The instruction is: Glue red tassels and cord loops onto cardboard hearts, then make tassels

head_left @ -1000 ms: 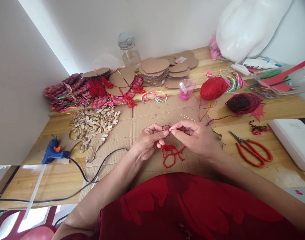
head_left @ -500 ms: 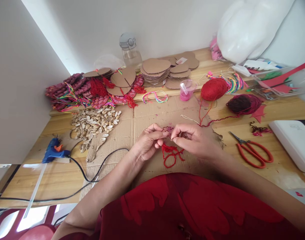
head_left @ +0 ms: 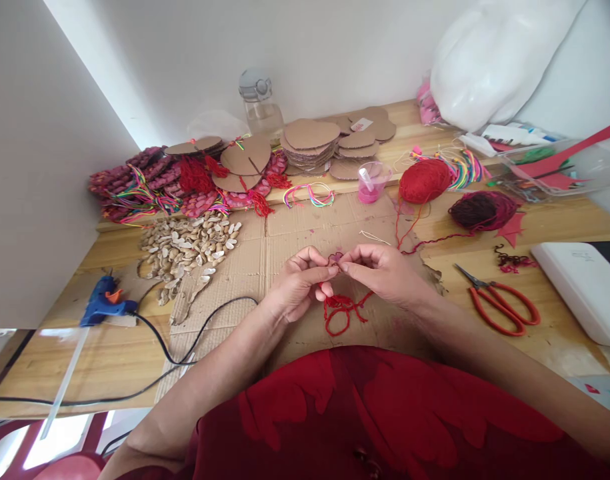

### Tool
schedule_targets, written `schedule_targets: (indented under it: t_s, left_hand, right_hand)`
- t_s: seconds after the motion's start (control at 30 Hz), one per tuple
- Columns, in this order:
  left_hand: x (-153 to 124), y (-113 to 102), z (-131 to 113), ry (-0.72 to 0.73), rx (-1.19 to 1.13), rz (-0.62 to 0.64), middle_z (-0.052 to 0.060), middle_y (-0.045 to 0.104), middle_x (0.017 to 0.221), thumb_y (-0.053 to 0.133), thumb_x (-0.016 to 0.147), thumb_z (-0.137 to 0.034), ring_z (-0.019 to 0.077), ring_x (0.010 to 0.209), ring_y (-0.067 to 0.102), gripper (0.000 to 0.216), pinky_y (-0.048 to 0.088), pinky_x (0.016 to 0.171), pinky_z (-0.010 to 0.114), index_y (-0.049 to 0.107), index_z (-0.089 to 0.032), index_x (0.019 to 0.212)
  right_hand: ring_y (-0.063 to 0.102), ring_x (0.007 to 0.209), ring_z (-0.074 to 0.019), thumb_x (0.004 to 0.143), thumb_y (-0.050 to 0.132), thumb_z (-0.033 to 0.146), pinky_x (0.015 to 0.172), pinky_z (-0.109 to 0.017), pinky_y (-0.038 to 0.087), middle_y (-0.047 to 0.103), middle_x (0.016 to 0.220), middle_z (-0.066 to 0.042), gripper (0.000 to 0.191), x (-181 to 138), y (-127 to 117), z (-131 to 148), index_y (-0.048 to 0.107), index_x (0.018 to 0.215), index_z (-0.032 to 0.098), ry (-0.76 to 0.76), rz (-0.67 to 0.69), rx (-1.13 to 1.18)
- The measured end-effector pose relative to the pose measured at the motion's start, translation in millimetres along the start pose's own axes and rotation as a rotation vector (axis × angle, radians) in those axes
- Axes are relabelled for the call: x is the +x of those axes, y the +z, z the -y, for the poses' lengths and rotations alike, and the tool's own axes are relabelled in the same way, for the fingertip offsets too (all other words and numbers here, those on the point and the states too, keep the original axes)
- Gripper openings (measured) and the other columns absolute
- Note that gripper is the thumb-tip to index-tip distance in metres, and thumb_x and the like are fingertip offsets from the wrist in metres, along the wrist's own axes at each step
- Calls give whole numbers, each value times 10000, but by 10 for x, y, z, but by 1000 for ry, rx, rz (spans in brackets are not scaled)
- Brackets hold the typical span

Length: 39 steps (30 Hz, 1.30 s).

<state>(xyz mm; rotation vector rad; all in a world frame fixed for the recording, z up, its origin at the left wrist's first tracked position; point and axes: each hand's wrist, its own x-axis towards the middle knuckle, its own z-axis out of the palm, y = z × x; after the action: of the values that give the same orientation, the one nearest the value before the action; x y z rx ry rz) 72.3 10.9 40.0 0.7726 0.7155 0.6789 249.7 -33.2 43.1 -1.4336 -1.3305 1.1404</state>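
My left hand (head_left: pixel 302 280) and my right hand (head_left: pixel 379 272) meet over the cardboard sheet (head_left: pixel 285 233), thumbs and forefingers pinched on a thin strand of dark red yarn (head_left: pixel 336 257). Fingertips cover most of the pinched part. Just below them a bright red yarn piece with a loop (head_left: pixel 338 321) lies on the cardboard. A dark strand runs off to the right, to a maroon yarn ball (head_left: pixel 482 211). Behind it sits a red yarn ball (head_left: pixel 425 181), its strand trailing toward my right hand.
Orange-handled scissors (head_left: pixel 502 303) lie at right, beside a white box (head_left: pixel 579 287). Peanut shells (head_left: pixel 189 247) and a blue glue gun (head_left: pixel 103 301) with a black cord are at left. Along the back stand cardboard hearts (head_left: pixel 312 137), a bottle (head_left: pixel 261 107) and a pink-stained cup (head_left: pixel 372 183).
My right hand has moved slightly left, so the fingertips of both hands now nearly touch. The view has shifted a little.
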Motion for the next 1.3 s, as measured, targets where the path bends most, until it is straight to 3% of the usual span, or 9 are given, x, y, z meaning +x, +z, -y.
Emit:
schedule_targets:
  t_s: [0.4,0.5,0.63,0.77,0.9,1.1,1.3]
  left_hand:
    - [8,8,19,37,31,-34,-20,692,695,882,624,-210,63,371,578,414,372,289,99,486,-164,739]
    - [8,13,50,108,86,-71,-7,712,748,884,629,-250,68,371,588,411,380,282,108,503,-159,754]
    - [2,21,75,178,131,-133,-45,658,639,882,650,-307,69,358,574,402,382,277,110,531,-156,776]
    - [9,35,71,173,109,-148,-45,652,625,901,631,-352,52,338,545,433,350,265,103,543,-151,769]
    - [27,27,73,147,78,-123,-41,650,599,916,613,-364,55,345,546,450,353,272,101,550,-150,767]
    - [34,7,76,153,70,-95,-47,641,590,909,636,-350,52,361,555,417,374,290,101,575,-144,777]
    - [30,28,67,163,84,-116,-61,605,528,904,649,-338,43,341,524,402,345,282,90,574,-142,767]
  right_hand:
    - [362,530,-99,778,636,379,534,-274,289,477,596,64,189,-14,81,33,593,724,203,92,29,165]
    - [415,568,-111,801,638,349,561,-284,327,516,635,46,168,-36,96,22,597,732,201,54,26,160]
    - [514,669,-137,824,649,290,630,-298,410,583,733,15,102,-54,127,-1,618,785,201,-49,-1,141]
    - [619,772,-171,797,708,272,700,-321,489,665,842,-19,130,-52,140,-2,640,888,208,-75,-87,169]
    - [678,835,-191,830,708,289,771,-348,525,742,929,-47,136,-68,139,32,700,948,221,-92,-65,130]
    - [633,746,-166,865,691,314,688,-319,484,735,833,-20,102,-83,107,76,722,822,227,-147,-123,18]
    - [513,565,-111,867,676,375,553,-282,400,617,688,25,172,-56,70,61,660,824,209,-3,-70,179]
